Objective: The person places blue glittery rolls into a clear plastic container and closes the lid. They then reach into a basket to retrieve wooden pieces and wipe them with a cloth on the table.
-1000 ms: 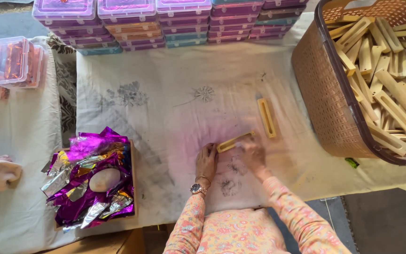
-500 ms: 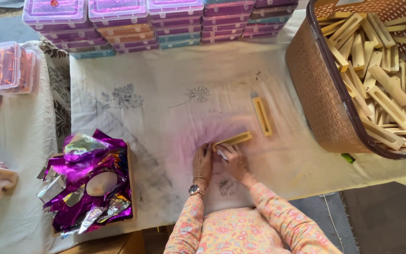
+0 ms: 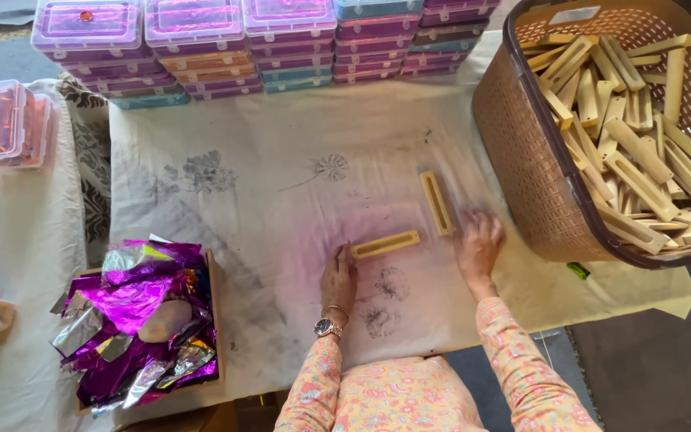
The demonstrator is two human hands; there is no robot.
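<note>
While two wooden frames (image 3: 385, 244) lie apart, left hand (image 3: 338, 278) touches one, right hand (image 3: 479, 244) spread.

Long peach sleeves with small floral print, round wristwatch (image 3: 328, 327) and thin bangle on left wrist

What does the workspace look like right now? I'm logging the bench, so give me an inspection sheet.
Surface: stained printed cloth over the table.
Job's things: one pale slotted bar at the left hand's fingertips; a second bar beside the right hand.
Clutter: box of purple foil; brown basket of similar bars; stacked lidded plastic boxes.
Hands: left hand flat, empty; right hand blurred, empty.
Cables: nothing seen.
Surroundings: dark floor.
</note>
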